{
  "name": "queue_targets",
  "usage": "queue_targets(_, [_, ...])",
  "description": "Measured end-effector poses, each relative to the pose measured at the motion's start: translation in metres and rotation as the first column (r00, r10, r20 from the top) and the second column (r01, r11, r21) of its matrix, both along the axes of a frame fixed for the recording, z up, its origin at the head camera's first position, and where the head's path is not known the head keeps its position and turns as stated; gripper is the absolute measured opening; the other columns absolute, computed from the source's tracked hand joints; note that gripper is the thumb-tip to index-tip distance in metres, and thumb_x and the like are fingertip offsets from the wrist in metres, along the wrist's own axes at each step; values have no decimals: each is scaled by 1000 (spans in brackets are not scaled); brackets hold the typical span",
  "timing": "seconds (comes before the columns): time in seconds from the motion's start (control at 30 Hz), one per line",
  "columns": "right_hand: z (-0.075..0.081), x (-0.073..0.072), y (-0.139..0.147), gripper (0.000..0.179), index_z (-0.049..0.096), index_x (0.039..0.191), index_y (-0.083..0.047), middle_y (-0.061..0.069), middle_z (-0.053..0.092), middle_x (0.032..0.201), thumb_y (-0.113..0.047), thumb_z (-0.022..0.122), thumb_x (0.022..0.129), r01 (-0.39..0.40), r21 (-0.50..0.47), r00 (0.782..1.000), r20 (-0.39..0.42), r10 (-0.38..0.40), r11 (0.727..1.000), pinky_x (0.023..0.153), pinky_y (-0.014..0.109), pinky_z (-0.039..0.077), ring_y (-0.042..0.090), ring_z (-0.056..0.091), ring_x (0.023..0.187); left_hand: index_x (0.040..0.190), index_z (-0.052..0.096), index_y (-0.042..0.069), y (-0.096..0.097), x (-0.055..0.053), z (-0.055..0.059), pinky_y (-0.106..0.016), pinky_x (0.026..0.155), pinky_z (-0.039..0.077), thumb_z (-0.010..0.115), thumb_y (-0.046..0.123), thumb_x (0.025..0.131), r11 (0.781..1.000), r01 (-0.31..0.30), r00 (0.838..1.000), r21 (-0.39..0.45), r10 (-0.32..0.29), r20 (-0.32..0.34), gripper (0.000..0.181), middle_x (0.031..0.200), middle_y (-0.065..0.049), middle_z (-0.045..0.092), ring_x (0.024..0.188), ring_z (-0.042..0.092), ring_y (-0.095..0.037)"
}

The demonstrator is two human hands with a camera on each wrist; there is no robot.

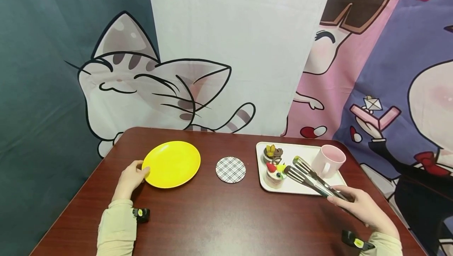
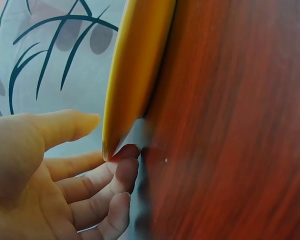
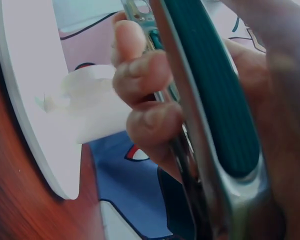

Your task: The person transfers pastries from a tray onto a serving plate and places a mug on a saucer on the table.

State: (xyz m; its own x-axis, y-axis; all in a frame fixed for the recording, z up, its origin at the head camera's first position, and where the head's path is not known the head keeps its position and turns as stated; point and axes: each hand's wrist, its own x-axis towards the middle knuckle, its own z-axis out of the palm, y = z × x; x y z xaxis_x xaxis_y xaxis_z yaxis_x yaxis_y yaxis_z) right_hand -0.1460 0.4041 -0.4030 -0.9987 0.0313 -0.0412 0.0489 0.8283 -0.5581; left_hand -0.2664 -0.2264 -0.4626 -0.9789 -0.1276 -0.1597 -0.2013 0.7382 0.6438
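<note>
A yellow plate sits at the left of the table. My left hand is at its left rim, the thumb over the edge and the other fingers curled beneath it; in the left wrist view the thumb is close beside the upper face. My right hand grips metal tongs with green handle grips. Their parted tips reach over a white tray, right beside a fruit-topped cupcake. Behind it stands a chocolate cupcake.
A pink mug stands on the tray's right side, close behind the tongs. A round checked coaster lies between plate and tray. Cartoon-printed cloth hangs beyond the table's far edge.
</note>
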Motion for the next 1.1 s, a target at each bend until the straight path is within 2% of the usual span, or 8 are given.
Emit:
queue_targets(0.2, [-9,-2,7,49,58,115,-9,1,66,90,-39,65,78,-47,14,997,65,46,999,62,18,42,-4,52,71,133,31,-3,0,-1,-1,-34,66,41,43,35,91,1000,2,1000,-4,-2,-8,58,90,-17,58,69,55,-18])
queue_targets(0.37, [-13,-4,6,43,60,113,-9,-1,66,89,-35,63,79,-138,-17,987,81,139,990,63,18,43,-5,51,73,133,31,-2,1,-1,-2,-34,66,41,43,35,90,1000,-1,1000,0,1,-6,58,89,-16,58,69,55,-18])
queue_targets(0.53, [-18,-7,3,42,60,112,-7,0,66,88,-33,64,79,-136,-61,986,86,141,989,63,18,44,-4,52,72,133,30,-3,2,-1,0,-35,67,41,43,35,90,1000,4,1000,4,-4,-4,58,88,-17,57,70,55,-19])
queue_targets(0.7, [-22,-13,-3,37,63,108,-13,-3,66,90,-36,65,78,-141,3,988,58,141,990,65,17,41,-5,50,76,133,29,-3,3,-1,1,-34,68,41,43,35,90,1000,-3,1000,7,3,-2,59,90,-18,56,72,54,-20])
queue_targets(0.83, [-27,-17,-7,37,63,106,-15,-5,65,90,-39,65,77,-174,31,984,43,172,984,67,17,41,-5,50,79,133,29,-3,3,0,0,-34,68,42,44,34,90,1000,-10,1000,7,10,4,59,91,-19,56,72,55,-20])
queue_targets(1.1, [-29,-21,-11,35,64,103,-19,-8,64,85,-42,65,76,-189,81,982,30,188,979,66,18,40,-4,50,75,132,29,-4,3,0,-1,-35,68,41,44,34,89,1000,-10,1000,-1,10,-8,59,92,-20,55,75,54,-23])
